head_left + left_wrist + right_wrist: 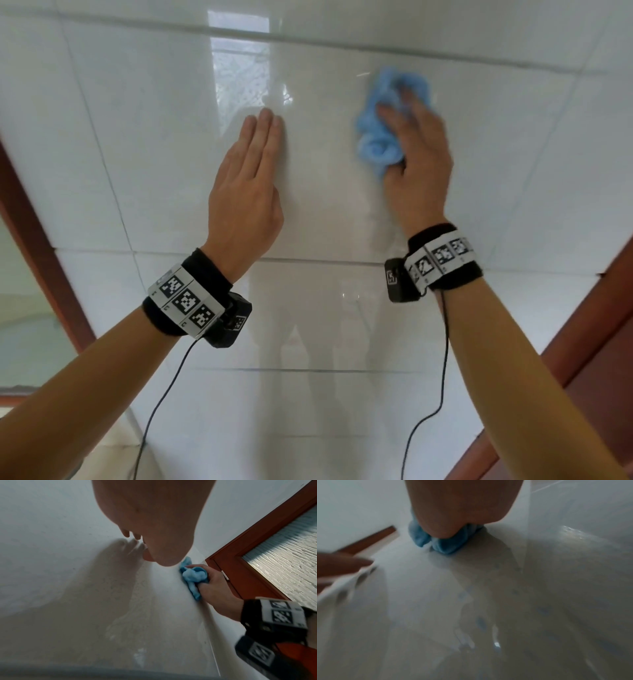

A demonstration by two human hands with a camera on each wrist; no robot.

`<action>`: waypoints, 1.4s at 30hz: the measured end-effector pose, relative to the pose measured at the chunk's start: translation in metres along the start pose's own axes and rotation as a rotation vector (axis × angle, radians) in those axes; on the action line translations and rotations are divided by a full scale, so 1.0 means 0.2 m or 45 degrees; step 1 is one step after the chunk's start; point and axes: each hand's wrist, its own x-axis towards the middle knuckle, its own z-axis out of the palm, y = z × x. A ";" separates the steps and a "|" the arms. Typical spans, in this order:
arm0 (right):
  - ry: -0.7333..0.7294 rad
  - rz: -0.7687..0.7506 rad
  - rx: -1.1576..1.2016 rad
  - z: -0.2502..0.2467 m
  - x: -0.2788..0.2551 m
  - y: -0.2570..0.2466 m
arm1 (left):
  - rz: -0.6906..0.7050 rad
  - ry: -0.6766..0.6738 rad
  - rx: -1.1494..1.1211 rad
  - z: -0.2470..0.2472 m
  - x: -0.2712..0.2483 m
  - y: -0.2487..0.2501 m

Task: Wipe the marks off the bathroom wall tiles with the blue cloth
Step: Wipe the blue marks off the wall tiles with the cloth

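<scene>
While bunched under the right hand [416, 161], blue cloth [378, 137], crumpled, gripped; left hand [248, 181] flat

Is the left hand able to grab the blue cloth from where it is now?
Probably yes. The left hand lies flat on the wall tiles, fingers straight, holding nothing, and only bare tile lies between it and the blue cloth. But the right hand is gripping that cloth, so it would have to let go.

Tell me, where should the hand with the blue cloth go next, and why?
Probably down the tile: the right hand presses the bunched blue cloth near the top of the wall tile, with unwiped gloss below. The left hand rests flat beside it.
</scene>
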 end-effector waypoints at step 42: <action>0.572 0.649 0.050 -0.54 -0.38 0.64 | 0.045 -0.237 0.085 0.20 0.02 0.59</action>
